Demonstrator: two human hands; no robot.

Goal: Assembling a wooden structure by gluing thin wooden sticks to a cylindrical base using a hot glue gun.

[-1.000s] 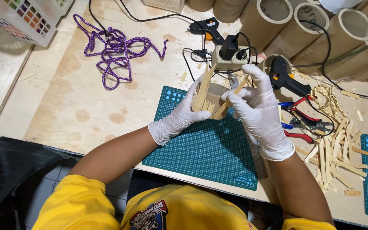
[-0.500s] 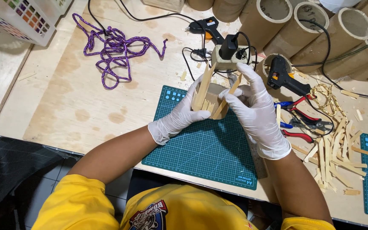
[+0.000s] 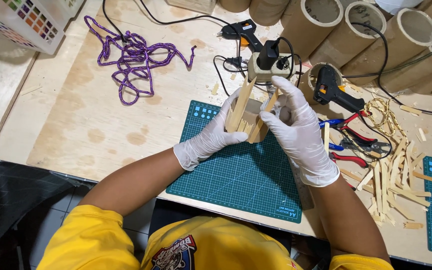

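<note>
- Two gloved hands hold a small structure of wooden sticks [image 3: 248,117] just above the far edge of a green cutting mat [image 3: 236,175], which lies on a pale wooden surface [image 3: 76,130].
- Left hand [image 3: 211,140] is wrapped around the near side of the structure, fingers closed on the flat sticks at its base.
- Right hand [image 3: 296,127] grips the structure from the other side, fingers curled over the upright sticks near the top; exactly which stick the fingertips press cannot be seen.
- Several sticks stand up and lean outward, so the piece looks fragile. To handle it well, a firm but light squeeze from both sides, with the base kept level, seems wise.
- One black glue gun [image 3: 338,90] rests just right of the right hand, its cord trailing. A second glue gun [image 3: 243,32] lies farther back, near a white power strip [image 3: 271,67].
- Red-handled pliers [image 3: 358,137] and a scatter of loose sticks [image 3: 391,180] lie to the right, near enough to catch a sleeve.
- Purple rope [image 3: 131,55] lies coiled well to the left.
- Cardboard tubes [image 3: 361,30] line the back edge.
</note>
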